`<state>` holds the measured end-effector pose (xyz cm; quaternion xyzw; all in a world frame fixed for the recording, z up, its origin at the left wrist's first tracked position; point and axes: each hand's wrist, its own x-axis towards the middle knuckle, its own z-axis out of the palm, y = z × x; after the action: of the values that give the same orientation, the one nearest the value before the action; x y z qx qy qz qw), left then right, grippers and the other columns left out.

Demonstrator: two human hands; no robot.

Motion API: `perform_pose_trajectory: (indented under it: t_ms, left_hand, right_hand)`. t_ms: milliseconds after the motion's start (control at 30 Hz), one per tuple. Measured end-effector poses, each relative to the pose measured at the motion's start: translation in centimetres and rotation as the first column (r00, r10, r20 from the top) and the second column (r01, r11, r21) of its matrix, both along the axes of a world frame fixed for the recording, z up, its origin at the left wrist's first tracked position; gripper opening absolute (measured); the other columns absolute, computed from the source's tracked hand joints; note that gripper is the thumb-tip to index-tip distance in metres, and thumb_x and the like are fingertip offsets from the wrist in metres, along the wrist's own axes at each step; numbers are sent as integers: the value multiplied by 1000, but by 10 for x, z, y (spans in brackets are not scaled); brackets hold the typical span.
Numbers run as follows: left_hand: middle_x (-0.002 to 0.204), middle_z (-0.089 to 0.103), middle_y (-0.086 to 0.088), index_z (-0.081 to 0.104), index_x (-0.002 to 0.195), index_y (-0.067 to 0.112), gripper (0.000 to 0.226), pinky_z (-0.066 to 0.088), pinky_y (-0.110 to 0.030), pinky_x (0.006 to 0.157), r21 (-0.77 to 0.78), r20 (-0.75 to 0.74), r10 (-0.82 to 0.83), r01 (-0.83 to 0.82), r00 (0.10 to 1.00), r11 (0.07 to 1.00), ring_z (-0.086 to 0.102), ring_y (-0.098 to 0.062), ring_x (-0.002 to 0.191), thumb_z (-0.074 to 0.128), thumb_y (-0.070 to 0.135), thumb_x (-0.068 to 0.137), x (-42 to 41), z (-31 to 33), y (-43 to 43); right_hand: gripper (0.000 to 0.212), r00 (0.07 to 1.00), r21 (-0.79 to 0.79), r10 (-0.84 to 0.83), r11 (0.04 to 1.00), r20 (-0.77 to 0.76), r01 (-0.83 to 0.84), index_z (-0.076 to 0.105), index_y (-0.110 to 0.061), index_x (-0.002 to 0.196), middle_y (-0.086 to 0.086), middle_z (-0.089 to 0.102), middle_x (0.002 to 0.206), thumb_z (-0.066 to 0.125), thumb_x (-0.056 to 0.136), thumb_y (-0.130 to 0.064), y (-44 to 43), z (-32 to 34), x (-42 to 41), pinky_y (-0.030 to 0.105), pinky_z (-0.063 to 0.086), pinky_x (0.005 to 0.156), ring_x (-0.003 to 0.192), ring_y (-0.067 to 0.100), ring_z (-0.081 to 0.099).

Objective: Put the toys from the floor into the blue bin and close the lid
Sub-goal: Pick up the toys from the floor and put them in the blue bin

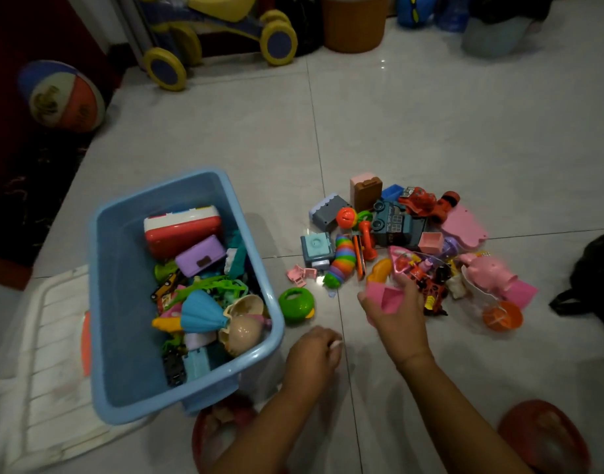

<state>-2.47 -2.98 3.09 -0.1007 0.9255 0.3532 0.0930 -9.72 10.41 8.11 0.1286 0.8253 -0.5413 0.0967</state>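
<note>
Floor: pale glossy tiles (430,131) filled most of the view, with a dark red patterned rug (27,186) along the left edge.
Background: a yellow-wheeled ride-on toy (218,39), an orange bucket (353,23) and a striped ball (63,95) stood at the far side.
Lid: a white ribbed lid (44,364) lay flat on the floor, partly under the bin's left side.
Blue bin: the blue bin (123,336) sat open at lower left, already holding a red and white case (182,230), a purple box (199,256), a blue fan-shaped toy (199,311), shell halves (240,323) and many smaller pieces.
Toy pile: the remaining toys (406,248) lay heaped on the floor right of the bin, among them a dark blue truck (394,224), a red car (427,201), a pink pig (492,273), a rainbow slug (341,263) and an orange bowl (502,316).
Green toy: a round green toy (296,304) lay alone, just beside the bin's right wall.
Right hand: the right hand (396,316) was at the pile's near edge, fingers closed on a pink block (384,295).
Left hand: the left hand (312,350) hung above the floor near the bin's corner, fingers curled around something small and pale; what it was could not be told.
</note>
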Motion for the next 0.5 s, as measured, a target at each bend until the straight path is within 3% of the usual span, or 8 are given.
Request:
perform_pose_trajectory:
  t_ms: [67,133,200,233,300,367,433,500]
  left_hand:
    - [88,60,7,65,92,20,16,40,-9,71,118,-343,204,-173,917,978,53,1,77,50,25,90,-4,46,-4]
    - [91,59,7,65,97,17,13,37,-4,73,244,-565,481,-421,671,874,52,5,79,53,18,92,-13,92,-21]
    - [96,62,3,65,100,13,15,41,-8,77,360,-638,654,-594,405,719,55,1,85,53,17,92,-21,129,-51]
    - [97,63,1,64,101,13,15,42,-11,77,388,-642,698,-651,317,652,56,-5,87,53,18,93,-22,137,-69]
    - [98,63,-2,62,102,12,17,39,-7,73,409,-577,786,-755,221,512,57,-12,88,50,19,93,-20,140,-109]
    - [107,64,-10,60,110,10,23,39,-12,75,345,-438,863,-839,253,421,60,-24,95,47,18,93,-16,128,-146]
    - [126,58,-11,51,125,11,33,41,-27,92,226,-267,883,-865,387,447,55,-29,115,47,16,93,-16,122,-164]
    - [133,52,0,43,134,18,44,41,-34,96,229,-188,865,-836,465,499,50,-20,119,48,13,91,-24,126,-154]
  right_hand:
    - [71,999,-68,-17,998,-34,14,39,-23,130,9,38,133,76,71,-36,-17,11,-8,37,46,94,110,18,45]
    - [69,997,-113,-31,993,-77,22,41,-26,124,7,41,128,75,66,-44,-40,25,-16,41,48,95,110,21,48]
    - [67,992,-176,-4,984,-129,-19,43,-21,124,3,42,124,75,69,-39,-67,41,-21,22,51,87,102,14,50]
    - [67,989,-202,40,977,-140,-68,41,-19,128,2,41,125,75,72,-34,-83,51,-21,9,48,75,98,9,50]
    - [71,969,-224,195,948,-149,-226,36,-20,134,2,37,132,74,75,-31,-116,66,-19,3,42,64,99,8,46]
    - [82,903,-278,395,860,-167,-427,26,-23,140,2,30,139,75,74,-30,-146,76,-16,10,44,79,109,11,43]
    - [93,806,-261,558,762,-197,-592,18,-25,144,-1,22,144,77,72,-29,-159,81,-20,27,43,99,123,15,38]
    - [88,793,-230,575,759,-203,-609,21,-25,144,0,21,145,75,74,-28,-148,75,-34,33,37,106,129,16,34]
